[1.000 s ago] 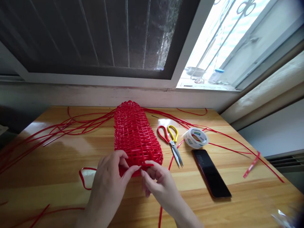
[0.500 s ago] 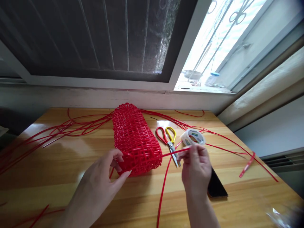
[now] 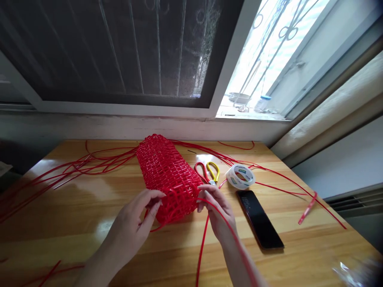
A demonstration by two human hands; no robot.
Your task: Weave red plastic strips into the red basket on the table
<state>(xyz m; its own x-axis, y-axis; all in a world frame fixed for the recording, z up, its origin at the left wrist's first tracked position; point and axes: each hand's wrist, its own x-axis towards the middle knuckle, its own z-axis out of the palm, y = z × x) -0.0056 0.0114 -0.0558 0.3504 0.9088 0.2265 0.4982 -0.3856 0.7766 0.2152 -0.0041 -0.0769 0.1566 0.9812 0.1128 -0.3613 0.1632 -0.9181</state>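
Note:
A woven red basket-like piece of plastic strips lies on its side, its near end between my hands. At its left near corner my left hand is closed, thumb and forefinger pinching the weave's edge. My right hand has its fingers curled against the right near edge, gripping it. From there a loose red strip arches over the right hand and forearm toward the bottom of the view. Another strip hangs down between my arms. The right fingertips are partly hidden by the weave.
Scissors with one red and one yellow handle lie right of the weave, beside a tape roll. A black phone rests on the wooden table. Long red strips spread left and right; a window stands behind.
My right hand has moved left from out over the table to the weave's edge, and the strip it pulled taut is slack. The phone shows fully. The left thumb and forefinger have closed.

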